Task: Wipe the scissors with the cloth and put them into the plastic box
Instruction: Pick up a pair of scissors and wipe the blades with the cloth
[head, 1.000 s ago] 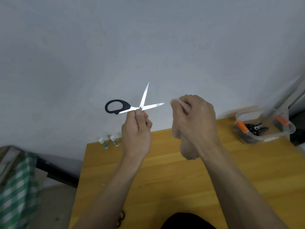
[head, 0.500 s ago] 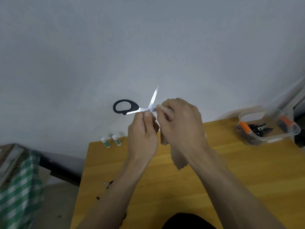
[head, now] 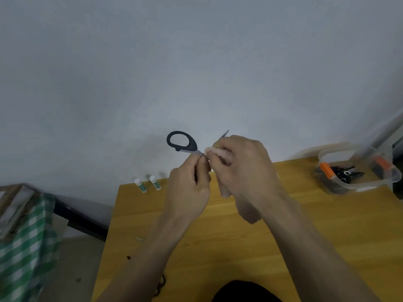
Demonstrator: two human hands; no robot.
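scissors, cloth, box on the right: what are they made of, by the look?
Scissors: matte black handle, likely plastic; bright blades, likely steel.
Cloth: pale pinkish, limp and fuzzy, probably soft fabric.
Plastic box: clear, glossy; contents show through the wall.

My one head-worn view looks forward and down, close over both raised hands, across the wooden table [head: 327, 225] toward the wall [head: 196, 62].

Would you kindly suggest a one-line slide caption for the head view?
Left hand holds black-handled steel scissors while right hand wipes them with a beige cloth above the wooden table.
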